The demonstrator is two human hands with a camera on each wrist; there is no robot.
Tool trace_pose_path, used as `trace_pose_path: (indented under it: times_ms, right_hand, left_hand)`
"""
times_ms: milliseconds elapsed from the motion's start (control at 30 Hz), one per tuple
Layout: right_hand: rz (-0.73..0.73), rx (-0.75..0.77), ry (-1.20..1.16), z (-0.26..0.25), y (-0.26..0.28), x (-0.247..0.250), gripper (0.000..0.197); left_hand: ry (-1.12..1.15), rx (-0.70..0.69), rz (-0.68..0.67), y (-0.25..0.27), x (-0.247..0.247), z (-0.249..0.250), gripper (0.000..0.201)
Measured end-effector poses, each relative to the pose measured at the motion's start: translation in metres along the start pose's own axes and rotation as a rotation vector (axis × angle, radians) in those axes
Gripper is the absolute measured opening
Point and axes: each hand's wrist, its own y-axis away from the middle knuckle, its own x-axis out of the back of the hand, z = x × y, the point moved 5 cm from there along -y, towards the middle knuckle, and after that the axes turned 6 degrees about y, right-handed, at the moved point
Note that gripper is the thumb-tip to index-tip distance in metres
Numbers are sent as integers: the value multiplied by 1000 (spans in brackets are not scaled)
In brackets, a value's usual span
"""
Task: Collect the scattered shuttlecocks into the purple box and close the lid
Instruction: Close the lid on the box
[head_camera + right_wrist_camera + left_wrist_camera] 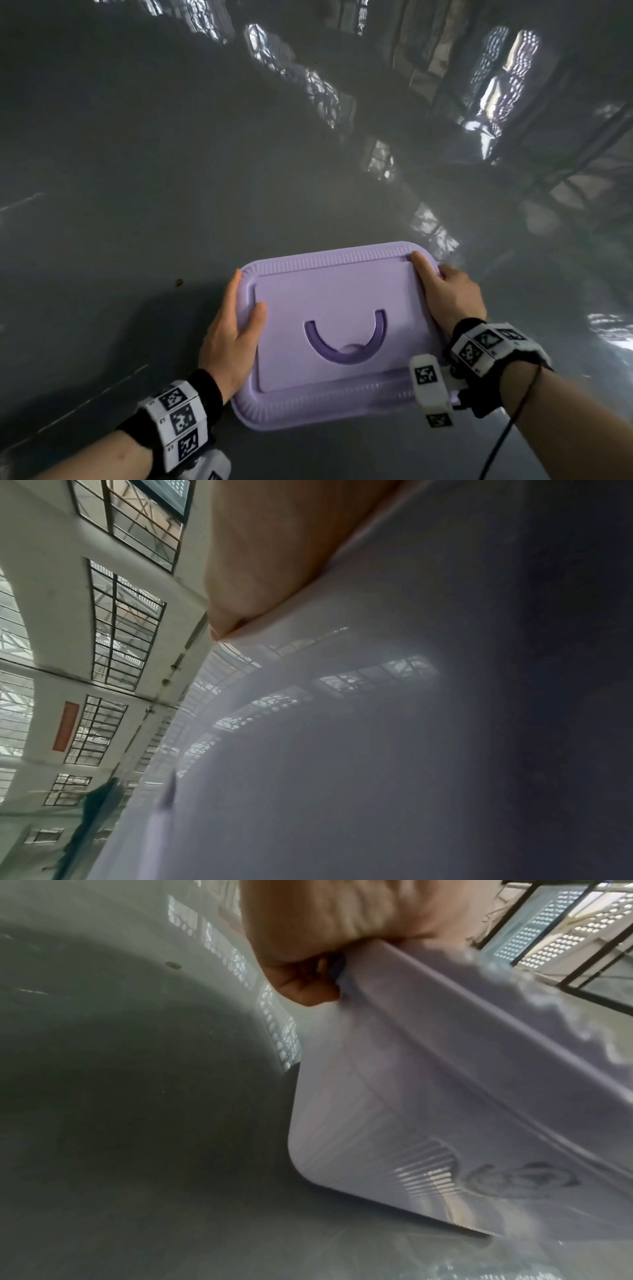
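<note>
Gripping the lilac ribbed-rim plastic lid (329, 308) at both short ends: left hand (233, 329) and right hand (452, 294) curl over its edges, thumbs on top. It sits on the purple box (394, 1123) on the floor (no shuttlecocks visible). We judge it light, stiff, slick; press the corners.

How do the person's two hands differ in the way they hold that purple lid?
The left hand grips the lid at its left edge, thumb lying near the middle of that side; the right hand grips the right edge, thumb reaching up to the far corner. The left hand sits nearer the person, the right farther away. Both curl fingers under the rim.
</note>
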Motion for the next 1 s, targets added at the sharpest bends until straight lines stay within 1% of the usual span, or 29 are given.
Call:
trace_pose_path:
  times_ms: [67, 100, 133, 200, 233, 300, 333, 433, 533, 633, 767, 800, 867, 933, 1000]
  right_hand:
    - [4, 7, -23, -3, 1, 0, 68]
    - [4, 9, -32, -3, 1, 0, 68]
    - [7, 13, -36, -3, 0, -1, 67]
    - [13, 23, -34, -3, -1, -2, 68]
    - [16, 27, -29, -3, -1, -3, 69]
    - [19, 32, -16, -4, -1, -4, 70]
    - [23, 34, -11, -4, -1, -3, 71]
    - [21, 38, -16, -4, 1, -2, 73]
    - [-23, 37, -8, -10, 7, 0, 72]
    - [-76, 6, 10, -16, 10, 4, 75]
    - [-120, -5, 13, -22, 11, 7, 75]
    - [-119, -4, 6, -22, 12, 7, 75]
    - [-103, 17, 16, -21, 12, 6, 73]
    - [-49, 48, 22, -20, 12, 5, 70]
    - [-14, 60, 9, -18, 12, 3, 69]
  left_hand:
    - [135, 20, 59, 3, 1, 3, 84]
    - [202, 48, 92, 5, 2, 2, 81]
    - [262, 74, 122, 6, 3, 2, 71]
    - [328, 124, 169, 6, 4, -1, 40]
    - [369, 148, 195, 5, 5, -5, 35]
    - [444, 161, 222, 3, 5, -13, 41]
    - [460, 158, 233, 2, 6, -16, 39]
    - [522, 163, 229, 2, 6, -20, 29]
    - [562, 204, 228, -2, 8, -24, 20]
    - [589, 246, 220, 0, 10, -24, 24]
    - [631, 375, 184, 13, 9, -28, 38]
    - [611, 380, 179, 15, 9, -26, 41]
    - [562, 342, 192, 14, 10, -23, 42]
    - [524, 290, 203, 13, 11, -16, 37]
    - [482, 194, 227, 13, 14, -10, 32]
